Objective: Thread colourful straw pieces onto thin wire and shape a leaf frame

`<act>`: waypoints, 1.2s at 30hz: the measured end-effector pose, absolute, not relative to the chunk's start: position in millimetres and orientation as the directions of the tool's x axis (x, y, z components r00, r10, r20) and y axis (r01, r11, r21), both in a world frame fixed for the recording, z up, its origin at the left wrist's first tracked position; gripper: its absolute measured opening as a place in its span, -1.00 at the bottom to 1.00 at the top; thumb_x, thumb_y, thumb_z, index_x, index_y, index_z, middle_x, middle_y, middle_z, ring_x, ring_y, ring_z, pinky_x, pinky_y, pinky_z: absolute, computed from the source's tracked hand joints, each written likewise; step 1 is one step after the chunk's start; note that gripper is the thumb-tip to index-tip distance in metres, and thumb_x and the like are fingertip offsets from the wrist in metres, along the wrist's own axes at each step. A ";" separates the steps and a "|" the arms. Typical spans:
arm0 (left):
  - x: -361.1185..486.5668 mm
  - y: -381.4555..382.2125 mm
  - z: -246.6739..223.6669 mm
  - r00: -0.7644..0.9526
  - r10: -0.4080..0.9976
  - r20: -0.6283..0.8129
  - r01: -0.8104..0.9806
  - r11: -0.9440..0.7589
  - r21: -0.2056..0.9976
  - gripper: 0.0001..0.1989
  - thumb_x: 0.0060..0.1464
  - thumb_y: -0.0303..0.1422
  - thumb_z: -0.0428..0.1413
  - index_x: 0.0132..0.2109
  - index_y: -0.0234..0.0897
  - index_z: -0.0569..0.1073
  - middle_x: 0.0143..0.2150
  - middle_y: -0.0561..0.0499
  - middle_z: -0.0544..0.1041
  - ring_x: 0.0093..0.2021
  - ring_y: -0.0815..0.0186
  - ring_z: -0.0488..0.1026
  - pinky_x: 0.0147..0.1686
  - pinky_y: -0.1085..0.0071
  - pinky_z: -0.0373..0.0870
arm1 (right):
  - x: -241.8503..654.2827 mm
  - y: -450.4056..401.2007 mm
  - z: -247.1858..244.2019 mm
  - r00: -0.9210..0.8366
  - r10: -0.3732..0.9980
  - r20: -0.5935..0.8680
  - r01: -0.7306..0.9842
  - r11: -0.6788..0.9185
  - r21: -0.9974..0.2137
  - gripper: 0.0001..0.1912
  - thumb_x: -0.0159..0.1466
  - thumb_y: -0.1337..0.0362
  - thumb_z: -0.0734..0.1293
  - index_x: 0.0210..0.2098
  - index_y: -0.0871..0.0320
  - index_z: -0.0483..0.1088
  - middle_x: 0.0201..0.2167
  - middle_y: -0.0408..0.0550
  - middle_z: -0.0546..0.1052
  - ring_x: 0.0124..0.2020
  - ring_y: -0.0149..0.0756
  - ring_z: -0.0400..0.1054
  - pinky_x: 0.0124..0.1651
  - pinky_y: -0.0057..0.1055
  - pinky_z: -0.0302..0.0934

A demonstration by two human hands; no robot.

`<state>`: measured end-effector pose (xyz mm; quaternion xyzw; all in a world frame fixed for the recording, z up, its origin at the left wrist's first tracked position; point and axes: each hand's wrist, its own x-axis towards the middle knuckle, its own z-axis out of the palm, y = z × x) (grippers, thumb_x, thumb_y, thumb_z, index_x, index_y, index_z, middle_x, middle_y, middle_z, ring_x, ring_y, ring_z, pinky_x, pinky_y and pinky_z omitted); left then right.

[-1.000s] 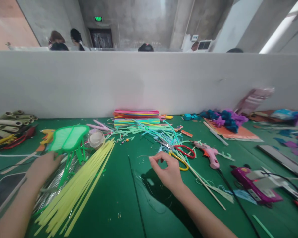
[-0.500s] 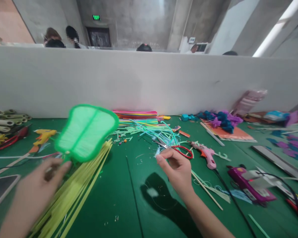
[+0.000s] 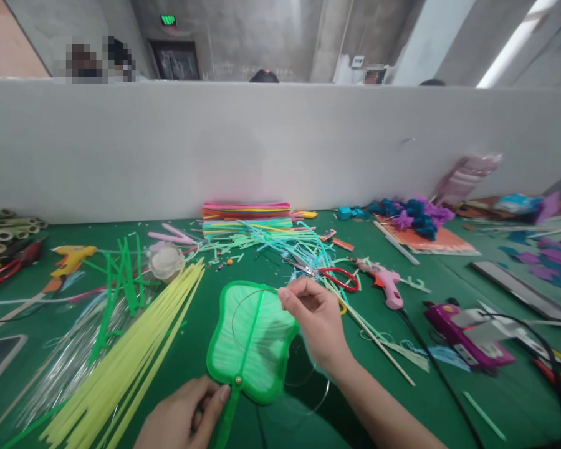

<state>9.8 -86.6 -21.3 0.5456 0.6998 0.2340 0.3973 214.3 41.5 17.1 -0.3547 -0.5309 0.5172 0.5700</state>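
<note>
We pinch the neck of a green hand fan (image 3: 262, 324) between the thumb and fingers of our left hand (image 3: 184, 415), just beside the small gold bead (image 3: 238, 380) where the handle meets the fan's face. The fan is in front of us, over the middle of the green worktop (image 3: 191, 358); we cannot tell whether its face touches the surface. Our right hand (image 3: 320, 324) is closed at the fingertips on a thin clear thread (image 3: 232, 318), which loops over the fan's face, near its upper right corner.

To the left of the fan lie yellow-green strips (image 3: 135, 349), with silvery strands (image 3: 70, 368) beside them and a yellow glue gun (image 3: 73, 260) farther left. Beyond our right hand we see scissors (image 3: 340, 278) with one red handle loop and one yellow, the latter mostly hidden. A pink glue gun (image 3: 387, 285) and a purple power strip (image 3: 467, 337) are farther right. The strip's pale label is too small to read, as are the lit green characters on the wall sign (image 3: 168, 20); faint marks on the wall are illegible too.
</note>
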 end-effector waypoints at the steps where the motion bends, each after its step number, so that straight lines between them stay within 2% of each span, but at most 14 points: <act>1: 11.2 -80.0 -15.3 -0.110 0.951 -0.289 0.550 0.300 0.780 -0.62 0.09 0.09 0.09 -0.29 -0.11 0.52 -0.38 -0.03 0.54 -0.37 0.15 0.45 -0.38 0.37 0.28 | 210.5 41.3 17.6 -0.094 0.970 0.225 -0.213 0.201 -0.956 -0.70 0.13 0.10 0.47 -0.53 0.14 0.37 -0.58 -0.18 0.40 -0.51 -0.43 0.24 -0.42 -0.46 0.21; 3: 16.8 -63.4 -5.2 -0.141 0.955 -0.261 0.422 0.296 0.857 -0.49 0.06 0.15 0.09 -0.05 -0.13 0.50 -0.22 -0.07 0.59 -0.26 0.13 0.49 -0.32 0.37 0.36 | 201.8 42.5 18.3 -0.083 0.977 0.196 -0.208 0.176 -0.962 -0.69 0.14 0.07 0.46 -0.53 0.14 0.37 -0.58 -0.18 0.41 -0.52 -0.42 0.25 -0.42 -0.46 0.21; 4: 19.7 -53.8 -1.4 -0.114 0.960 -0.257 0.364 0.281 0.888 -0.44 0.05 0.18 0.07 -0.05 -0.16 0.48 -0.22 -0.09 0.58 -0.26 0.13 0.50 -0.38 0.37 0.37 | 197.4 44.5 18.2 -0.075 0.980 0.183 -0.204 0.165 -0.965 -0.68 0.14 0.05 0.45 -0.52 0.13 0.36 -0.59 -0.18 0.41 -0.52 -0.42 0.26 -0.42 -0.46 0.21; 5: 21.6 -43.9 1.6 -0.079 0.964 -0.253 0.322 0.265 0.909 -0.42 0.05 0.21 0.04 -0.11 -0.20 0.48 -0.25 -0.10 0.58 -0.29 0.14 0.49 -0.45 0.39 0.36 | 193.4 47.6 17.4 -0.064 0.983 0.175 -0.198 0.159 -0.967 -0.67 0.15 0.04 0.44 -0.52 0.13 0.36 -0.59 -0.18 0.42 -0.52 -0.41 0.27 -0.43 -0.46 0.21; 7: 20.4 -23.3 5.2 -0.076 0.973 -0.220 0.271 0.232 0.934 -0.43 0.04 0.22 0.03 -0.27 -0.25 0.46 -0.42 -0.03 0.51 -0.47 0.25 0.41 -0.58 0.44 0.27 | 188.0 57.1 13.1 -0.041 0.983 0.177 -0.152 0.169 -0.974 -0.67 0.17 0.02 0.41 -0.50 0.13 0.35 -0.59 -0.17 0.44 -0.53 -0.40 0.29 -0.45 -0.45 0.21; 9: 11.7 -2.1 6.5 -0.137 0.974 -0.179 0.286 0.212 0.934 -0.47 0.05 0.18 0.06 -0.30 -0.25 0.43 -0.53 0.08 0.40 -0.62 0.39 0.25 -0.62 0.48 0.18 | 187.0 69.0 4.9 -0.052 0.975 0.214 0.026 0.216 -0.976 -0.71 0.23 0.06 0.35 -0.47 0.14 0.37 -0.55 -0.14 0.49 -0.52 -0.38 0.32 -0.45 -0.44 0.21; 11: -1.2 18.9 5.1 -0.150 0.968 -0.201 0.357 0.243 0.902 -0.47 0.03 0.18 0.05 -0.36 -0.25 0.40 -0.56 0.14 0.31 -0.63 0.42 0.20 -0.64 0.51 0.09 | 189.3 79.9 -6.2 -0.130 0.959 0.251 0.308 0.280 -0.909 -0.80 0.25 0.19 0.31 -0.47 0.14 0.38 -0.52 -0.11 0.53 -0.49 -0.36 0.35 -0.42 -0.44 0.21; 12: -7.6 28.8 3.2 -0.110 0.964 -0.241 0.427 0.265 0.864 -0.46 0.04 0.19 0.01 -0.35 -0.25 0.40 -0.57 0.16 0.26 -0.63 0.41 0.19 -0.65 0.52 0.05 | 190.9 84.1 -12.2 -0.161 0.954 0.252 0.393 0.296 -0.871 -0.84 0.22 0.27 0.32 -0.49 0.13 0.39 -0.52 -0.12 0.53 -0.48 -0.35 0.36 -0.41 -0.43 0.20; 14: -17.7 45.9 -3.2 -0.103 0.963 -0.249 0.489 0.267 0.830 -0.48 0.03 0.16 0.03 -0.39 -0.26 0.41 -0.61 0.17 0.23 -0.65 0.41 0.15 -0.65 0.51 -0.02 | 193.7 89.4 -23.3 -0.200 0.947 0.252 0.496 0.320 -0.807 -0.85 0.15 0.38 0.34 -0.54 0.12 0.37 -0.55 -0.12 0.52 -0.44 -0.30 0.35 -0.37 -0.41 0.16; 17: -23.6 60.8 -16.9 -0.143 0.975 -0.168 0.589 0.220 0.778 -0.58 0.02 0.04 0.09 -0.48 -0.24 0.36 -0.61 0.14 0.26 -0.58 0.36 0.20 -0.55 0.47 0.05 | 195.5 91.5 -34.3 -0.236 0.938 0.254 0.576 0.346 -0.741 -0.81 0.14 0.44 0.35 -0.56 0.10 0.34 -0.56 -0.09 0.50 -0.34 -0.22 0.32 -0.31 -0.38 0.11; 20: -22.5 61.9 -28.1 -0.199 0.976 -0.094 0.664 0.204 0.719 -0.70 0.04 -0.06 0.09 -0.38 -0.22 0.39 -0.52 0.09 0.40 -0.47 0.28 0.34 -0.45 0.42 0.15 | 195.6 92.0 -38.6 -0.267 0.935 0.234 0.626 0.353 -0.695 -0.80 0.17 0.44 0.33 -0.55 0.10 0.33 -0.55 -0.07 0.49 -0.32 -0.20 0.30 -0.29 -0.37 0.09; 23: -20.1 55.9 -30.6 -0.210 0.975 -0.076 0.704 0.205 0.680 -0.72 0.09 -0.10 0.07 -0.24 -0.22 0.43 -0.38 0.03 0.52 -0.39 0.23 0.43 -0.38 0.38 0.22 | 195.8 92.9 -39.8 -0.280 0.937 0.210 0.652 0.346 -0.675 -0.82 0.19 0.42 0.32 -0.52 0.10 0.33 -0.53 -0.08 0.50 -0.31 -0.20 0.30 -0.29 -0.37 0.09; 31: -14.9 47.5 -21.6 -0.178 0.983 -0.048 0.756 0.168 0.633 -0.55 0.10 -0.09 0.04 0.03 -0.25 0.50 -0.30 0.02 0.56 -0.41 0.24 0.44 -0.38 0.36 0.26 | 196.9 91.5 -38.2 -0.296 0.934 0.199 0.668 0.351 -0.656 -0.82 0.21 0.42 0.32 -0.51 0.11 0.33 -0.52 -0.11 0.51 -0.34 -0.24 0.28 -0.24 -0.37 0.10; 36: -16.4 48.1 -25.8 -0.190 0.982 -0.003 0.755 0.148 0.639 -0.54 0.08 -0.09 0.03 0.00 -0.25 0.55 -0.34 0.02 0.55 -0.43 0.24 0.43 -0.39 0.35 0.29 | 197.0 89.9 -38.5 -0.280 0.939 0.200 0.669 0.340 -0.660 -0.85 0.21 0.41 0.33 -0.48 0.11 0.36 -0.50 -0.12 0.53 -0.29 -0.23 0.31 -0.26 -0.40 0.09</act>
